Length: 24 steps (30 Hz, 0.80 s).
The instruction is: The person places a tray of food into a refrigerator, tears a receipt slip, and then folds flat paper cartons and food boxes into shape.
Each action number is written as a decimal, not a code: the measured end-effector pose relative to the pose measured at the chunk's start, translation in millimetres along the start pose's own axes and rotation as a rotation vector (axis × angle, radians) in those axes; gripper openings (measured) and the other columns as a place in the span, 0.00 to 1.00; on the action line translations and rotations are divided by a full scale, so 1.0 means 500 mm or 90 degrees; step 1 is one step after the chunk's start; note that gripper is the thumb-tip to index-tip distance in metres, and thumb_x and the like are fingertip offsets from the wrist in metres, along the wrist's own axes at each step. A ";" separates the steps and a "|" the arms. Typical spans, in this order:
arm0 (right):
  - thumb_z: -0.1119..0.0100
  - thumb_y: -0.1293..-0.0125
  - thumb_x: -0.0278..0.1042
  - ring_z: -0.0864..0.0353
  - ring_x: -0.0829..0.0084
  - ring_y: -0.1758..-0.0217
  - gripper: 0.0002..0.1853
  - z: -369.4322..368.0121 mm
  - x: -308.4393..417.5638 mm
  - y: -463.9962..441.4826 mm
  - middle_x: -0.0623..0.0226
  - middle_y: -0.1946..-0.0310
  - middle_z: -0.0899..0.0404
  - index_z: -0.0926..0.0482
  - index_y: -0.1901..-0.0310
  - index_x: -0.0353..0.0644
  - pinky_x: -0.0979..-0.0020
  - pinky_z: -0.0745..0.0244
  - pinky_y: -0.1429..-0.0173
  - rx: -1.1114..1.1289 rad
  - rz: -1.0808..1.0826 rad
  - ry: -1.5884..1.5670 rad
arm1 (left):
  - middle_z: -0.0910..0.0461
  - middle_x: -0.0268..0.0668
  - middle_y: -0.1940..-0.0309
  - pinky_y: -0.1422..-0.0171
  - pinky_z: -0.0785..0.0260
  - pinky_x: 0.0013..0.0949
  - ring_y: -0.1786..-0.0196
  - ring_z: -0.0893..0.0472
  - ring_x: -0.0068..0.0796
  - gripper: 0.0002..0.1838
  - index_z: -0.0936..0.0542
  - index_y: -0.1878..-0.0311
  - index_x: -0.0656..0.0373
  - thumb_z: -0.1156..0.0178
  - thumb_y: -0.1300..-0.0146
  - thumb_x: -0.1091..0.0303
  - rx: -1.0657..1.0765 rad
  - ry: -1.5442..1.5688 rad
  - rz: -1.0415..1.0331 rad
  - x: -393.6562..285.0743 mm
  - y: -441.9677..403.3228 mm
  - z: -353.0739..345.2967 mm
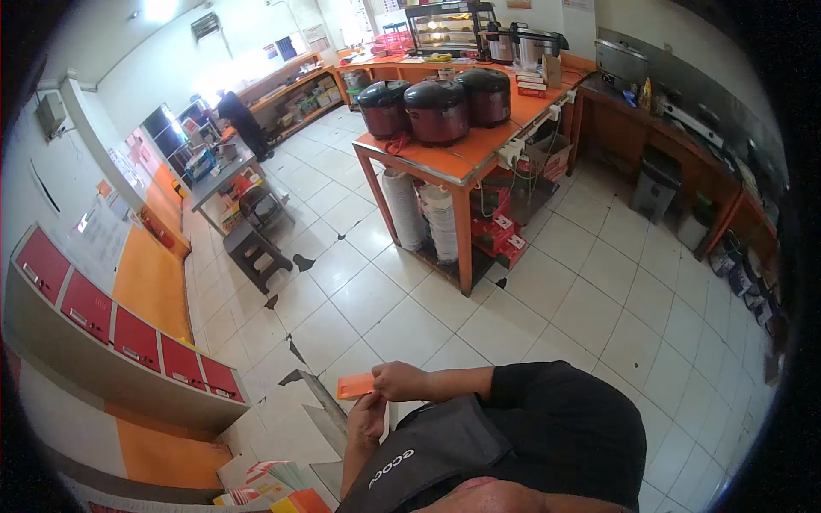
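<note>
An orange card-like piece [352,386] sticks out from between my two hands, low in the middle of the view. My right hand [399,381] is closed on its right end, the fingers curled. Just below, my left hand [366,416] pinches its lower edge, close against the right hand. A dark apron [436,453] with light lettering covers my front. White floor tiles [321,342] show beyond the card.
Three dark red cookers [437,111] stand on an orange-topped table [479,158] ahead. A dark stool [256,256] is left of it. Red lockers [137,333] line the left wall. A person in dark clothes [242,124] stands at the back left. Booklets [274,483] lie bottom left.
</note>
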State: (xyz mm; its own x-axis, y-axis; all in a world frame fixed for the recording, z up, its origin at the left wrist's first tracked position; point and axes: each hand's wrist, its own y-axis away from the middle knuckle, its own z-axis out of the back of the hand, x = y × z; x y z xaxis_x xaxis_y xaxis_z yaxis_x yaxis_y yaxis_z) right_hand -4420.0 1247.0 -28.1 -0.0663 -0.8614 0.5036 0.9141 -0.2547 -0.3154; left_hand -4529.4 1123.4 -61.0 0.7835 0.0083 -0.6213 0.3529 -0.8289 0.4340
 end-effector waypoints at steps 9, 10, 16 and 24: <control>0.42 0.51 0.32 0.25 0.57 0.68 0.06 -0.018 0.031 -0.029 0.60 0.73 0.28 0.23 0.77 0.38 0.62 0.28 0.63 -0.045 -0.008 -0.132 | 0.23 0.40 0.58 0.45 0.31 0.31 0.55 0.22 0.31 0.13 0.27 0.53 0.66 0.44 0.42 0.76 -0.015 -0.056 -0.143 -0.025 0.039 -0.014; 0.41 0.50 0.32 0.25 0.57 0.68 0.06 -0.016 0.035 -0.030 0.60 0.73 0.28 0.23 0.77 0.38 0.62 0.28 0.63 -0.044 -0.001 -0.125 | 0.23 0.40 0.59 0.46 0.31 0.30 0.56 0.22 0.31 0.13 0.27 0.53 0.65 0.44 0.42 0.75 0.000 -0.039 -0.150 -0.023 0.042 -0.011; 0.41 0.49 0.33 0.25 0.57 0.69 0.08 -0.017 0.049 -0.039 0.58 0.73 0.29 0.24 0.77 0.38 0.61 0.29 0.64 -0.052 0.000 -0.087 | 0.22 0.39 0.60 0.48 0.31 0.29 0.56 0.22 0.30 0.11 0.27 0.55 0.66 0.44 0.42 0.75 -0.013 -0.059 -0.194 -0.023 0.055 -0.017; 0.43 0.48 0.33 0.26 0.56 0.68 0.08 -0.013 0.041 -0.035 0.57 0.72 0.29 0.25 0.78 0.37 0.59 0.30 0.63 -0.055 0.000 -0.145 | 0.23 0.41 0.59 0.47 0.31 0.29 0.55 0.22 0.30 0.11 0.27 0.55 0.68 0.46 0.40 0.74 -0.033 -0.064 -0.163 -0.011 0.027 0.005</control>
State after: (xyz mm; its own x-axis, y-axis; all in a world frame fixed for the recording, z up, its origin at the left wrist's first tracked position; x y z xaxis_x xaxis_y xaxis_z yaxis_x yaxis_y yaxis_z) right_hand -4439.9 1231.0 -17.2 0.0350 -0.7422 0.6693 0.8756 -0.3001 -0.3785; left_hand -4530.3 1110.8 -53.6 0.6120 0.1556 -0.7754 0.5604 -0.7772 0.2864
